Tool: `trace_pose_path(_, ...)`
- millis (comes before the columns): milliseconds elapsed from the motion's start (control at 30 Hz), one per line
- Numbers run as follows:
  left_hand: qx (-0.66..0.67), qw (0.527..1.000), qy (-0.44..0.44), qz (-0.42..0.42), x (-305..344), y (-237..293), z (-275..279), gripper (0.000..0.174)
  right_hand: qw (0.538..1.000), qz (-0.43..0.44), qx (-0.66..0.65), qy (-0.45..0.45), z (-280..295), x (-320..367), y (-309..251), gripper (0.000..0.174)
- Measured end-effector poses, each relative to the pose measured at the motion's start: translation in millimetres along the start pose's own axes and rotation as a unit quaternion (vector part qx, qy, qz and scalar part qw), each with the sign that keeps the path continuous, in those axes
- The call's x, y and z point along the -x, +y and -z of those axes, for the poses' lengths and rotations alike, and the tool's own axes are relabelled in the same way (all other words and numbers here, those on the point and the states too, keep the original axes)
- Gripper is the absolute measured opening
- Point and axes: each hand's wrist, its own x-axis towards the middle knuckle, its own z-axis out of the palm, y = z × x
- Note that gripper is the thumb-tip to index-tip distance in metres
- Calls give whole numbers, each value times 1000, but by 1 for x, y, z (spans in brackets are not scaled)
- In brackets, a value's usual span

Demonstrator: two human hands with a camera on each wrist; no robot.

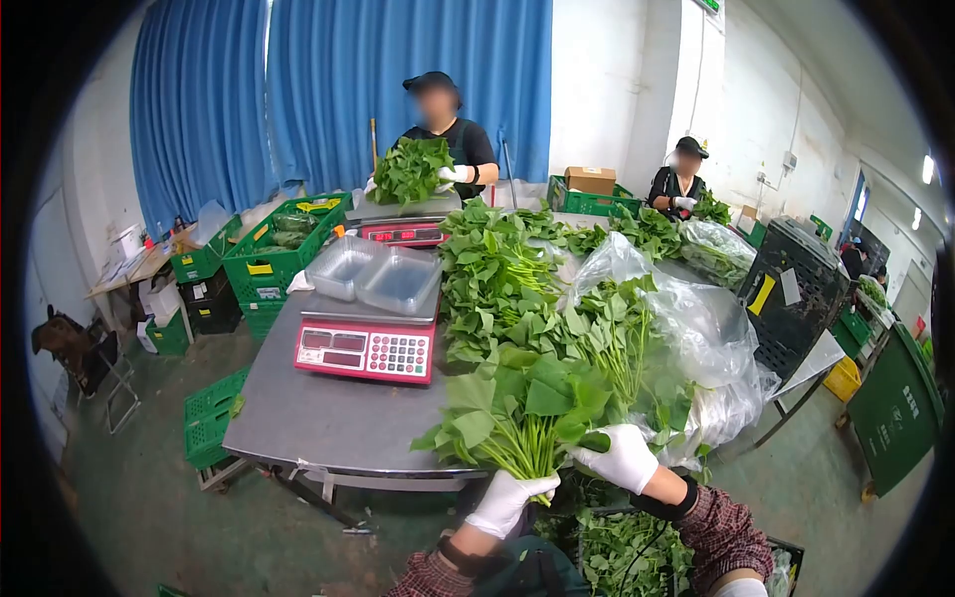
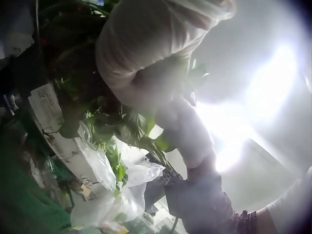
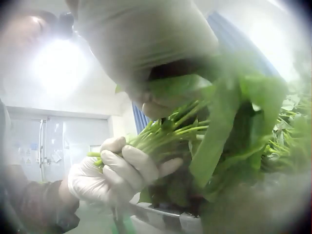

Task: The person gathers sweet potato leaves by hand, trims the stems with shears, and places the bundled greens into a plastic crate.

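A bunch of leafy greens [image 1: 527, 408] stands upright over the table's front edge, leaves up. My gloved left hand [image 1: 505, 502] grips its lower stems; in the right wrist view the left hand's fingers [image 3: 129, 168] curl round the pale green stems [image 3: 165, 134]. My gloved right hand [image 1: 619, 458] is at the right side of the bunch, fingers bent against the leaves and stems. In the left wrist view, the near glove [image 2: 146, 48] is large and blurred, with leaves beside it.
A red-framed scale [image 1: 363, 355] holds two clear plastic trays [image 1: 398, 281] on the metal table [image 1: 269, 418]. Behind lie heaped greens [image 1: 497, 269] and clear plastic bags [image 1: 706, 338]. Green crates [image 1: 214, 418] stand left; two people work beyond. Below my hands is a crate of leaves [image 1: 632, 552].
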Motion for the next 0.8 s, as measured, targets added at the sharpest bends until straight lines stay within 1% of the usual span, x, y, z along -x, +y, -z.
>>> trace_pose_path(33, 0, 1000, 0, 1, 0, 0, 0, 19, 999, -8, 14, -27, 1, 1, 3, 21)
trace_pose_path(67, 7, 1000, 1, 0, 1, 1, 1, 20, 999, -9, 14, -27, 0, 2, 14, 21)
trace_pose_path(100, 15, 1000, 2, -2, 1, 1, 1, 20, 991, 21, -122, -46, -3, 4, 31, 23)
trace_pose_path(133, 15, 1000, 1, -1, 2, 2, 0, 20, 964, 51, -255, -62, -6, 5, 43, 25)
trace_pose_path(167, 14, 1000, 6, 0, 3, 4, -3, 20, 936, -6, -332, -118, 1, 3, 40, 24)
trace_pose_path(200, 12, 1000, 11, 0, 4, 4, -4, 21, 936, -8, -331, -118, 3, 3, 41, 24)
trace_pose_path(233, 13, 1000, 10, 1, 4, 3, -4, 21, 935, 13, -332, -123, 4, 4, 42, 23)
trace_pose_path(267, -5, 1000, -3, 1, 3, 2, -5, 22, 934, 34, -333, -128, 5, 4, 42, 22)
trace_pose_path(300, -23, 1000, -15, 0, 3, 2, -5, 23, 933, 34, -334, -127, 4, 4, 41, 22)
trace_pose_path(367, -21, 1000, -23, 1, 4, 7, -9, 24, 966, 71, -236, -80, 0, 4, 38, 23)
trace_pose_path(400, -18, 999, -31, 0, 5, 9, -11, 26, 966, 71, -237, -80, 2, 5, 36, 23)
trace_pose_path(467, -40, 999, -32, 9, 4, 7, -5, 27, 959, 28, -242, -143, 7, 5, 31, 23)
trace_pose_path(500, -61, 997, -33, 16, 3, 6, -3, 29, 959, 28, -243, -142, 6, 5, 35, 23)
trace_pose_path(567, -66, 997, -37, 16, 4, 5, -3, 29, 935, 179, -280, -128, 6, 3, 44, 22)
trace_pose_path(667, -71, 996, -42, 21, 5, 7, -4, 30, 938, 204, -248, -127, 7, 5, 41, 22)
trace_pose_path(700, -72, 996, -43, 26, 5, 7, -5, 30, 934, 213, -256, -129, 8, 6, 44, 21)
trace_pose_path(733, -73, 996, -44, 28, 6, 9, -6, 30, 934, 211, -257, -127, 9, 8, 43, 21)
trace_pose_path(800, -66, 996, -43, 48, 7, 13, -9, 30, 937, 184, -253, -156, 16, 13, 38, 20)
